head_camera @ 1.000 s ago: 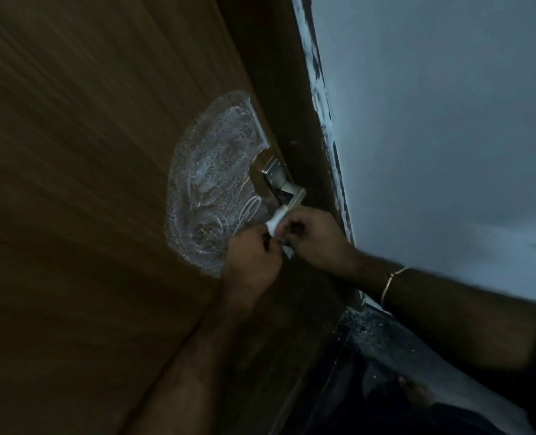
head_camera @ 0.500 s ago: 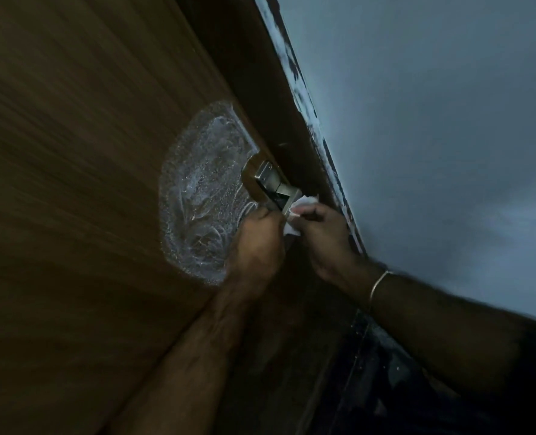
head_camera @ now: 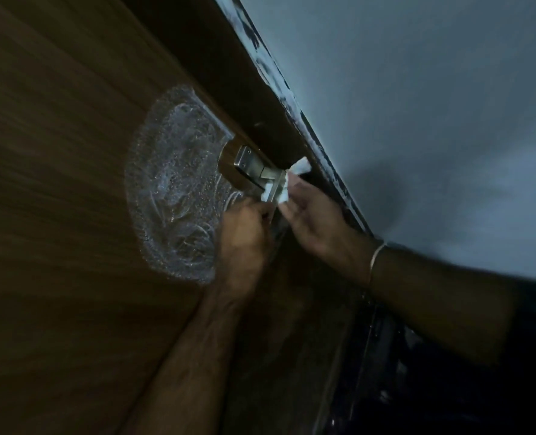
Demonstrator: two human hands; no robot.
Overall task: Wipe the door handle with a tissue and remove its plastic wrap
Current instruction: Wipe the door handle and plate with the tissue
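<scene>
A metal door handle (head_camera: 254, 167) sticks out of the brown wooden door (head_camera: 72, 215), near its edge. My right hand (head_camera: 316, 218) holds a white tissue (head_camera: 298, 171) against the outer end of the handle. My left hand (head_camera: 244, 233) is curled just below the handle and pinches something thin at its underside; what it pinches is too dark to make out. A round patch of wet, clear smear or film (head_camera: 175, 189) covers the door to the left of the handle.
The dark door edge and frame (head_camera: 260, 89) run diagonally from the top middle to the lower right. A pale grey wall (head_camera: 417, 120) fills the right side. The floor area (head_camera: 385, 387) at the bottom right is dark. A thin bangle (head_camera: 377, 255) circles my right wrist.
My right hand has slid the tissue up along the handle towards its outer end. My left hand stays curled under the handle. The view has tilted slightly.
</scene>
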